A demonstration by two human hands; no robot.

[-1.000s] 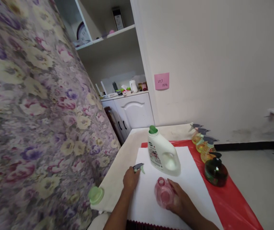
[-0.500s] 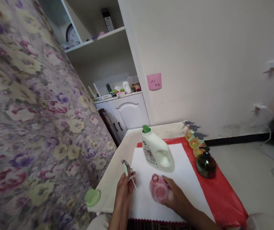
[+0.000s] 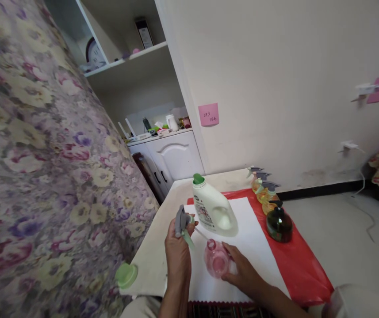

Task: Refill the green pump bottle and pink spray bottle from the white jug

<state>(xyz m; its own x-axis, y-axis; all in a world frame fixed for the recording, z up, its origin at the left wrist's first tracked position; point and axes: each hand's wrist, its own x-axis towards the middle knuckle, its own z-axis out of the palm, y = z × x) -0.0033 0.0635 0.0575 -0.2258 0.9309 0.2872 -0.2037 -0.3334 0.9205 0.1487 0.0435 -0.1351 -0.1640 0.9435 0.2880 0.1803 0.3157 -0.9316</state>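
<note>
My left hand (image 3: 178, 252) is closed on a grey and green spray trigger head (image 3: 182, 223), raised above the table with its thin tube slanting down to the mouth of a pink bottle (image 3: 215, 259). My right hand (image 3: 243, 274) is wrapped round that open pink bottle, which stands on a white sheet (image 3: 242, 247). A white detergent jug with a green cap (image 3: 211, 208) stands just behind both hands.
A green lid (image 3: 126, 274) lies at the table's left corner. Yellow spray bottles (image 3: 264, 189) and a dark green pump bottle (image 3: 278, 224) line up on a red cloth (image 3: 300, 269). Flowered fabric (image 3: 43, 168) hangs close on the left; white cupboards (image 3: 172, 154) stand behind.
My left hand has picked the spray head up from the table and carried it right, bringing its tube to the pink bottle's mouth. The right hand stayed on the bottle.
</note>
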